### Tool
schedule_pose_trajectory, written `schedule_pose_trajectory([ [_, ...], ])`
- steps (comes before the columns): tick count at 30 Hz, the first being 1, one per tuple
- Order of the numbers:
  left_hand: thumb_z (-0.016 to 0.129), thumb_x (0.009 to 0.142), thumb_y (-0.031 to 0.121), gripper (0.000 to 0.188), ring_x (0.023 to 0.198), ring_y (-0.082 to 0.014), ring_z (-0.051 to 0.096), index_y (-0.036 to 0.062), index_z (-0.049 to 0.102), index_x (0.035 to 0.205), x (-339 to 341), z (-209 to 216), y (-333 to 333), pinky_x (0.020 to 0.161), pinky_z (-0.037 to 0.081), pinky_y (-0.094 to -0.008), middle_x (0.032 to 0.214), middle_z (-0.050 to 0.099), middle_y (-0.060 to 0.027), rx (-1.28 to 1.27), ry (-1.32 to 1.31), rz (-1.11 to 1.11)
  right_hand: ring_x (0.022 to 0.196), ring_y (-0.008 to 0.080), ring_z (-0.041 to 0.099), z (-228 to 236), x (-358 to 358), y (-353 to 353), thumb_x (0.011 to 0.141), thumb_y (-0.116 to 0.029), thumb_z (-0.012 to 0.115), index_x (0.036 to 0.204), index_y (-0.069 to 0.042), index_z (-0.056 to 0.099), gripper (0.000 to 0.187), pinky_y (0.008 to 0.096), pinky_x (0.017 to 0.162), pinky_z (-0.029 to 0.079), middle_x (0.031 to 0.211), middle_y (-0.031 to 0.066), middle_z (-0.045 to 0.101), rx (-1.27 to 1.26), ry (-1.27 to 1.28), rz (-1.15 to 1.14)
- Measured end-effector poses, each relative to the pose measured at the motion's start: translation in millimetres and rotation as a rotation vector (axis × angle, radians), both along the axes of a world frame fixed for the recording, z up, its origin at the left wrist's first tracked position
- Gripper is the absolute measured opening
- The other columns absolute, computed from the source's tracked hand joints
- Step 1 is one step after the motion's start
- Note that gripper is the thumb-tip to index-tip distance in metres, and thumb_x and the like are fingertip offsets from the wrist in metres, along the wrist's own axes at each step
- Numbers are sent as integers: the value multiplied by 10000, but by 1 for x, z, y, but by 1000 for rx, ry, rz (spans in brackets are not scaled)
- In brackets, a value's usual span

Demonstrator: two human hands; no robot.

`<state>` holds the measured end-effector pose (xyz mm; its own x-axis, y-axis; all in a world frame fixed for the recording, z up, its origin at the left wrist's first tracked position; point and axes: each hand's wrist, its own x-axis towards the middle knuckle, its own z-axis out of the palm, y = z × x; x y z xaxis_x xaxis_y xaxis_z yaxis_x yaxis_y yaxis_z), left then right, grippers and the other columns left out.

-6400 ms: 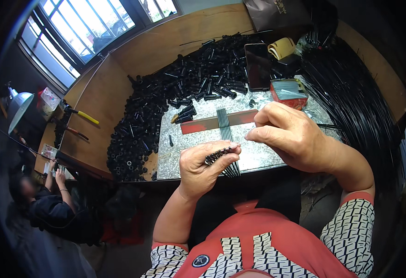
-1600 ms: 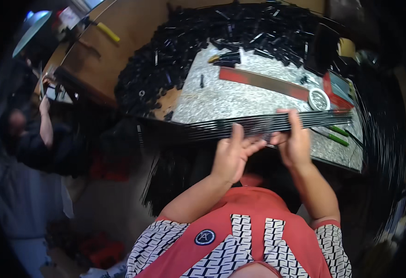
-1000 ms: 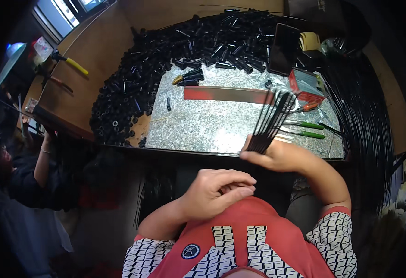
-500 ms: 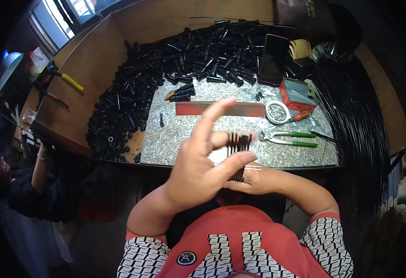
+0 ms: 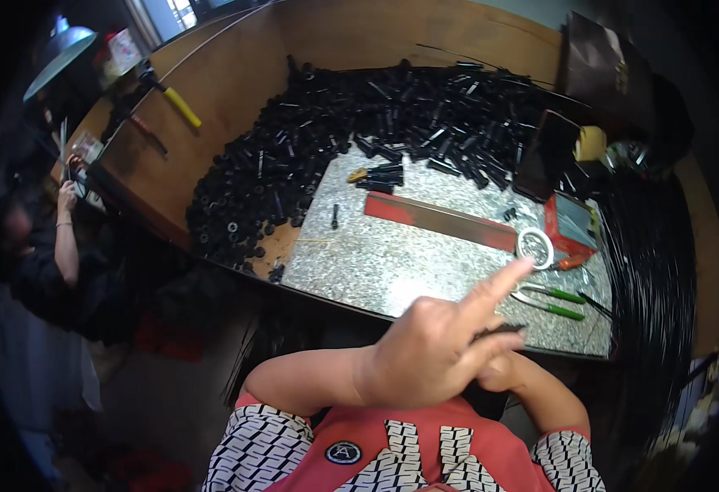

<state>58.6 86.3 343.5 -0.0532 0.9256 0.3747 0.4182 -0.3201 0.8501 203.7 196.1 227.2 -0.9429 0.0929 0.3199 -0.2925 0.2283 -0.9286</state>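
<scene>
My left hand (image 5: 433,353) is raised over the near edge of the bench, its index finger stretched out toward the small white dish (image 5: 534,248). The thumb and other fingers close around a bunch of thin black strips (image 5: 503,330), of which only a dark sliver shows. Behind it, partly covered, is my right hand (image 5: 503,371); its fingers are mostly hidden, so its grip does not show. Just beyond both hands lie green-handled pincers (image 5: 552,300) on a speckled stone slab (image 5: 425,246).
A red and grey bar (image 5: 441,220) crosses the slab. Black tubular parts (image 5: 359,115) pile up behind. On the right are a red box (image 5: 568,225), an orange-handled screwdriver (image 5: 574,261) and long black rods (image 5: 655,303). Another person (image 5: 40,254) works at far left.
The view has turned, so the bench appears shifted and tilted. Both hands have moved rightward and lower in view. My left hand now covers most of the strips and the right hand.
</scene>
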Motion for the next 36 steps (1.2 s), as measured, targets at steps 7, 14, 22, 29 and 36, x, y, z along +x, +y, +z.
schedule_pose_trajectory([
  [7,707,813,212,792,760,-226,694,-126,249,1364,10,-25,1,650,542,-297,1382,381,-312,411,53,-69,924,190,618,-4,-8,-9,895,-217,586,1019,12,616,262,331,820,472,964,121,653,-109,-127,-278],
  [14,652,814,55,357,773,-197,646,8,564,1157,-91,-74,21,685,508,-283,930,669,-126,232,87,598,676,128,626,-25,-20,-13,892,-125,593,832,7,631,150,272,632,488,738,63,670,-112,-250,-634],
  [22,653,818,157,122,921,-325,580,54,688,871,-265,-129,17,787,478,-420,907,625,-131,-225,713,1230,654,128,622,-20,-22,-11,905,-126,566,810,2,597,163,260,618,488,727,70,674,-17,-217,-570],
  [29,714,771,182,181,947,-310,574,54,685,895,-269,-137,45,796,483,-420,938,619,-124,-279,793,1130,656,126,623,-18,-18,-13,901,-124,568,822,0,613,153,267,625,486,726,60,670,-1,-236,-604],
  [36,677,761,99,180,905,-353,591,18,581,889,-274,-154,55,777,491,-445,918,617,-160,-298,869,1158,663,156,624,-14,-22,-14,904,-130,569,829,-2,618,156,285,638,486,725,66,661,-26,-229,-588],
])
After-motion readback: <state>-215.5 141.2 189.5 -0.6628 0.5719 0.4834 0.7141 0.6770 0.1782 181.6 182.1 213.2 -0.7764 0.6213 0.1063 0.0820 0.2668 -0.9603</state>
